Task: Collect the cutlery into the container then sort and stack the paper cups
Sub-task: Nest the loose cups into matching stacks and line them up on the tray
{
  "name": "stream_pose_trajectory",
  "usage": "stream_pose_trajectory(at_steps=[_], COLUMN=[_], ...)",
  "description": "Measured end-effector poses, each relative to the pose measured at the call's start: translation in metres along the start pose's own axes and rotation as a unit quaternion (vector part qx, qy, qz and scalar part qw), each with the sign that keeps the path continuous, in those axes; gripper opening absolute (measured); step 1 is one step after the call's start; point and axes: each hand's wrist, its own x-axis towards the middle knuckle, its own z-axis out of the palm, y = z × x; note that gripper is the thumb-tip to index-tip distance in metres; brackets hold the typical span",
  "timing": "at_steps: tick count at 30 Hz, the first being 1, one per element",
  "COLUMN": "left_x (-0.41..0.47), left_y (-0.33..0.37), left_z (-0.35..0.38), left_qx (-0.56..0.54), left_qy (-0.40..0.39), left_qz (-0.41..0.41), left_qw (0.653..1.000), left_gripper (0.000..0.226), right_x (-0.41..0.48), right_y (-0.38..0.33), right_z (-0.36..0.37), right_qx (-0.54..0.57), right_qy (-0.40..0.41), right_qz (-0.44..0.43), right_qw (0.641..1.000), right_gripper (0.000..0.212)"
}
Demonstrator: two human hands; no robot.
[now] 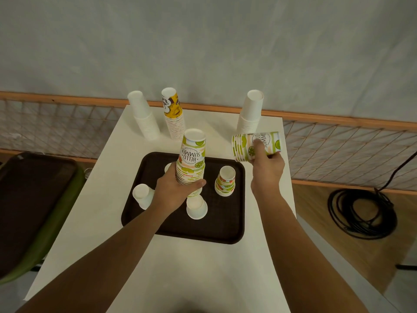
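**Lime-print stacks — joining two into one**

Left hand (178, 188): grip wrapped round the lower part of the tall lime-print stack (193, 159), mouths down, upright over the brown tray (234, 227). I cannot tell whether it rests on the tray.

Right hand (267, 166): grip pinching a short lime-print stack (255, 145), turned sideways above the right part of the counter (180, 279), apart from the tall one.

No cutlery or container in view; judged to be in the sorting phase.

Method for this step:
- Turn the short stack mouth-down, centre it over the tall stack's closed top, and lower it straight.
- Keep the left grip low and steady.
- Squeeze lightly — paper walls probably dent and jam.

The small lime-print stack (225, 181) on the tray matches, so it likely goes next. The loose white cups (196, 207) suit the white stacks (144, 118) at the back.
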Motion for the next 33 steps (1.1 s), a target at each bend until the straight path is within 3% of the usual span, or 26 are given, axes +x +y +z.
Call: stream_pose_trajectory(at_steps=[4,8,13,16,19,22,25,28,30,33], left_x=[-0.002,0.003,0.001,0.002,0.002,0.003,0.003,0.003,0.002,0.002], left_y=[0.001,-0.01,-0.009,-0.009,-0.01,-0.015,-0.016,-0.012,-0.007,0.001], left_z=[0.002,-0.007,-0.005,-0.002,0.0,0.0,0.003,0.007,0.01,0.013], left_qx=[0.0,-0.004,-0.012,-0.015,-0.011,-0.017,-0.02,-0.018,-0.015,-0.01], left_qy=[0.003,0.005,-0.002,-0.007,-0.014,-0.016,-0.016,-0.017,-0.02,-0.03], left_qz=[0.006,-0.007,-0.005,-0.002,-0.006,-0.003,-0.001,0.005,0.007,0.004], left_qw=[1.0,1.0,1.0,1.0,1.0,1.0,1.0,1.0,1.0,0.999], left_gripper=[0.079,0.078,0.076,0.074,0.073,0.077,0.078,0.079,0.08,0.076], right_x=[0.003,-0.001,0.005,0.011,0.012,0.004,-0.013,-0.028,-0.032,-0.031], right_y=[0.026,0.059,0.096,0.112,0.112,0.097,0.068,0.036,0.018,0.001], right_z=[-0.013,-0.002,-0.008,-0.013,-0.015,-0.016,-0.01,0.006,0.019,0.033], right_qx=[-0.151,-0.259,-0.41,-0.467,-0.482,-0.487,-0.394,-0.32,-0.338,-0.416], right_qy=[0.021,-0.038,-0.115,-0.132,-0.148,-0.144,-0.107,-0.144,-0.213,-0.305], right_qz=[-0.067,-0.108,-0.157,-0.13,-0.122,-0.166,-0.241,-0.282,-0.269,-0.247], right_qw=[0.986,0.959,0.891,0.864,0.855,0.845,0.881,0.893,0.876,0.82], right_gripper=[0.037,0.044,0.06,0.067,0.079,0.094,0.079,0.062,0.06,0.064])
